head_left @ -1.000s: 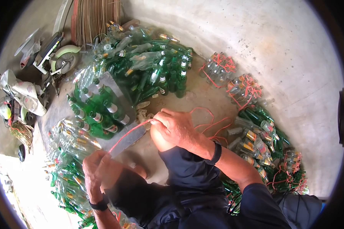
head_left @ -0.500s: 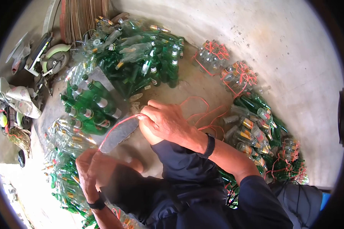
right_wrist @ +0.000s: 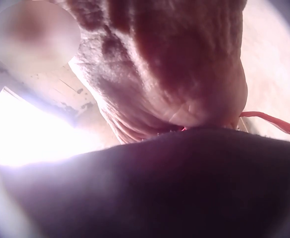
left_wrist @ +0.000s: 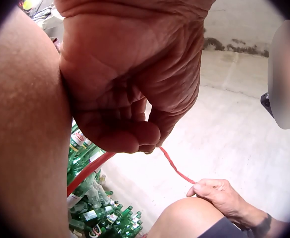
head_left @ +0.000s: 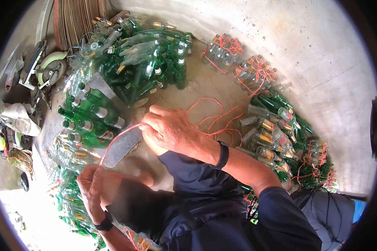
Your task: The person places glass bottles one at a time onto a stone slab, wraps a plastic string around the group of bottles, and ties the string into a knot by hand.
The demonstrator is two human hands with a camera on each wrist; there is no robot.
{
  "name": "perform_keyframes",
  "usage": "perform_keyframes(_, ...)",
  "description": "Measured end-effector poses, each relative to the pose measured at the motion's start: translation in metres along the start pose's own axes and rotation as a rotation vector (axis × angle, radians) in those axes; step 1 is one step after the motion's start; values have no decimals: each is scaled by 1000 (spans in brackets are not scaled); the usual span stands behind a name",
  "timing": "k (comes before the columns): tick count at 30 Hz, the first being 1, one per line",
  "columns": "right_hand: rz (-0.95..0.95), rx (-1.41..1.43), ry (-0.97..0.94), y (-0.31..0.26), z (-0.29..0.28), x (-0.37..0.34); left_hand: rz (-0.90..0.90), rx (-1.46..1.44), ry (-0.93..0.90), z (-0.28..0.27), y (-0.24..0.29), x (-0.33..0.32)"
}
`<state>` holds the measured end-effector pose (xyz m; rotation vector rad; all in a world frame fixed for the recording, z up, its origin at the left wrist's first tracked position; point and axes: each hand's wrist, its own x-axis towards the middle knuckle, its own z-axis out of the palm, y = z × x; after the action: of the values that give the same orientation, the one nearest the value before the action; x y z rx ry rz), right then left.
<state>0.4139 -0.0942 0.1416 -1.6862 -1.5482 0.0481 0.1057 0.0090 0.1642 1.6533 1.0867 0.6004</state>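
A length of red plastic twine (head_left: 120, 134) runs between my two hands in a slight arc. My left hand (head_left: 89, 184), low beside the left knee, pinches one end of this stretch; the left wrist view shows the twine (left_wrist: 172, 164) coming out at its curled fingertips. Over the right knee, my right hand (head_left: 165, 127) pinches the other end between thumb and fingers. More twine (head_left: 222, 121) trails in loose loops on the floor beyond the right hand. In the right wrist view the palm and the dark knee hide most of the grip, with twine (right_wrist: 271, 120) leaving at one side.
Upright green bottles (head_left: 90, 111) stand in a group on a grey sheet (head_left: 121, 152) ahead. A big heap of bottles (head_left: 134, 62) lies behind. Bundles tied with red twine (head_left: 226, 52) line the wall at right, near loose bottles (head_left: 272, 134). A bicycle (head_left: 46, 71) is at far left.
Both hands keep hold of the twine and shift slightly left in the head view, along with the whole scene. The stretch between them bows a little more than before.
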Motion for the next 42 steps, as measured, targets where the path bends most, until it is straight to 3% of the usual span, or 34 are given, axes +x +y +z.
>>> perform_keyframes(31, -69, 36, 51, 2, -1, -1, 29, 32, 17, 0, 2, -3)
perform_keyframes(42, -6, 69, -6, 2, -5, -2, 12, 101, 25, -9, -14, -1)
